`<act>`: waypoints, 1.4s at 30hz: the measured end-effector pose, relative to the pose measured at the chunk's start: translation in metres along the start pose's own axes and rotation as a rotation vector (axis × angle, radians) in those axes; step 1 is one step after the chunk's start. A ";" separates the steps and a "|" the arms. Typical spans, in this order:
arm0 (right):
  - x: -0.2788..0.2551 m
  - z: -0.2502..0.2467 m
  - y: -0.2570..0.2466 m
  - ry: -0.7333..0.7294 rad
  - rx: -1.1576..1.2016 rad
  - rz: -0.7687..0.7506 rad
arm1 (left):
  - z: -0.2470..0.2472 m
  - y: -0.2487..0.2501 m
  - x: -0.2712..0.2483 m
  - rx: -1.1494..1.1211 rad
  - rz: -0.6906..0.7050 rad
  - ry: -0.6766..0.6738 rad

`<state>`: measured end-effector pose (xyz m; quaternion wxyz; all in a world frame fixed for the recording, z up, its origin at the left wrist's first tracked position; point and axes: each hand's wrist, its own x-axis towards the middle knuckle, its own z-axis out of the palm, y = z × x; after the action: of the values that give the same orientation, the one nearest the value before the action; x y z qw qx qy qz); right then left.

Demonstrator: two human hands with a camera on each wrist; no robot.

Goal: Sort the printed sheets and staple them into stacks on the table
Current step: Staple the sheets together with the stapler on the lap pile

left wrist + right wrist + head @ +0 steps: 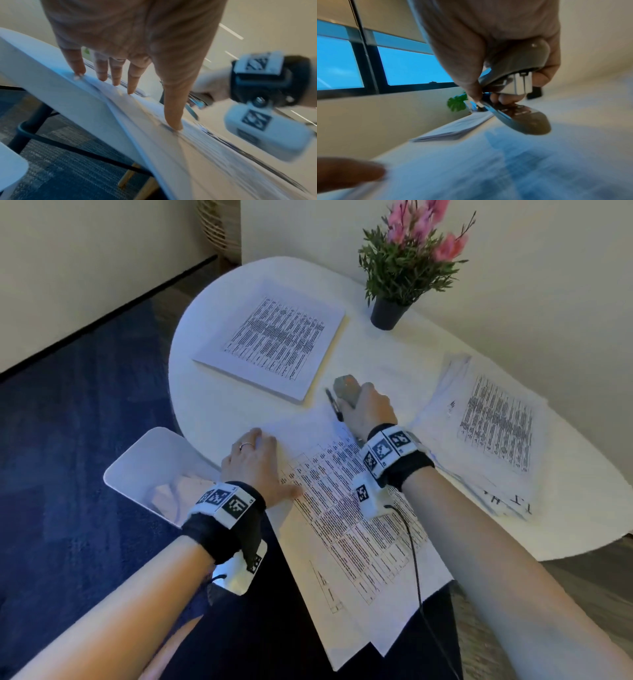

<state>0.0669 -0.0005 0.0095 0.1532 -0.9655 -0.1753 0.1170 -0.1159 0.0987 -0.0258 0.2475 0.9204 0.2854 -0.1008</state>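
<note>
So, white rounded tabletop (219, 392) carrying everything, seen from above. Nearest the body, a loose set of printed sheets (346, 508) hanging partly off the near edge, corners fanned and uneven at the bottom. Neat thick stack (274, 344) further back on the left, well apart from both hands. Messier pile (493, 426) off to the right, just beside the right forearm. Potted pink-flowered plant (394, 278) at the far edge.

Left hand (255, 460) flat on the near sheets' upper left part, fingers straight and spread, tips pressing the paper down. Right hand (368, 409) curled around a grey stapler (346, 388), sitting right at the top corner of those same sheets. Black pen (334, 405) lying just left of the stapler.

Can't tell whether the stapler's mouth is actually over the paper corner; hidden by the hand from above and blurred up close. Print on all sheets unreadable, just table-like rows.
</note>
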 end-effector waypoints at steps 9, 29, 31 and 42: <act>0.032 -0.023 0.064 -0.104 -0.256 0.254 | -0.013 -0.003 0.011 0.009 -0.138 -0.024; -0.070 -0.005 0.110 -0.269 -0.203 0.019 | -0.006 0.003 0.002 -0.021 -0.137 0.093; -0.076 -0.005 0.104 -0.237 -0.227 0.031 | -0.003 0.004 0.001 -0.061 -0.129 0.124; -0.081 -0.011 0.102 -0.207 0.079 0.056 | 0.006 -0.021 -0.002 -0.369 -0.203 0.235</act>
<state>0.0269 -0.1252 -0.0004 0.1692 -0.9459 -0.1583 0.2271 -0.1306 0.1100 -0.0383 0.3654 0.8316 0.4166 0.0365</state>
